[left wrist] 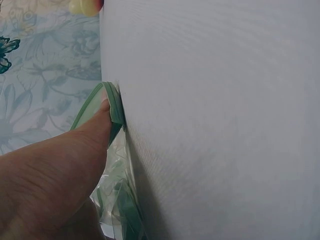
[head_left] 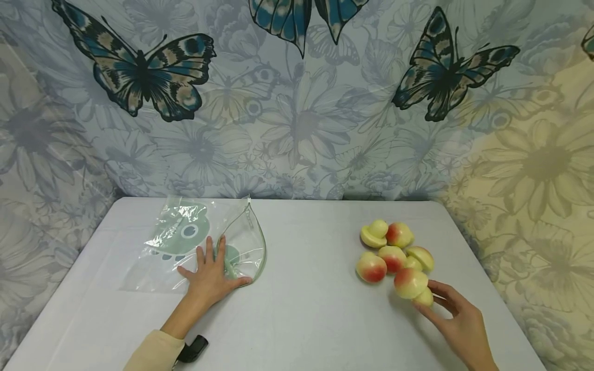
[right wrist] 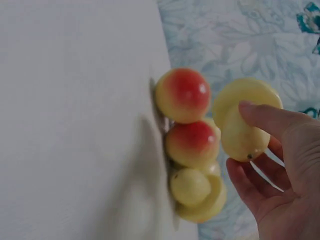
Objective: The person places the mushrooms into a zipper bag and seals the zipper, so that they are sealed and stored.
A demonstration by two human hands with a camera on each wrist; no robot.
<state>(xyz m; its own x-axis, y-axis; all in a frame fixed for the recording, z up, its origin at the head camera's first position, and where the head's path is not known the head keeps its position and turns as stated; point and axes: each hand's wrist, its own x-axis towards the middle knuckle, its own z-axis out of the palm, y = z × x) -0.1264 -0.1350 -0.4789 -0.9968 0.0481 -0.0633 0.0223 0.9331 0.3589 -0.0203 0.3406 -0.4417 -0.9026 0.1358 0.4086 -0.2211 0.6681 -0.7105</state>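
I had the right grip clamped on a red-and-yellow mushroom-shaped toy above the surface, beside the toy cluster, while the left grip, fingers spread apart, rested on the clear zip bag, presumably to steady it and hold its mouth apart.

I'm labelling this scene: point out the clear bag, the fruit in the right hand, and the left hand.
Clear bag (head_left: 180,231): head view, on its green print.
Held fruit (head_left: 410,283): head view, on its larger part.
Left hand (head_left: 210,279): head view, on its back.
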